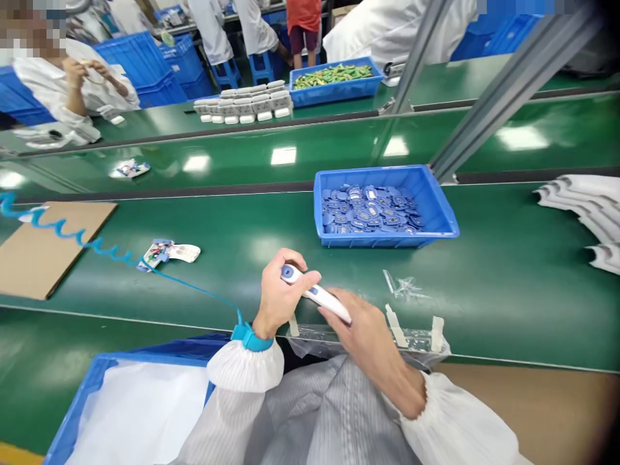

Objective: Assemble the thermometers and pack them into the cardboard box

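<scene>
Both hands (314,287) hold a white device (325,301).

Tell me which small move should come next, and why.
Perhaps roll the white device slightly to check its underside: the left hand and the right hand hold its two ends, blue parts showing, and the underside is hidden.

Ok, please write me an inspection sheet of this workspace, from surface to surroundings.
Surface: green table, glossy, reflecting light.
Things: white device with blue button; blue bin holding blue parts; open unit at left.
Clutter: clear scraps nearer than the bin.
Left hand: holds the device's button end.
Right hand: holds its other end.
Cables: coiled blue cord, leading to the strap on the left wrist.
Surroundings: people in white; tray of green pieces.
</scene>
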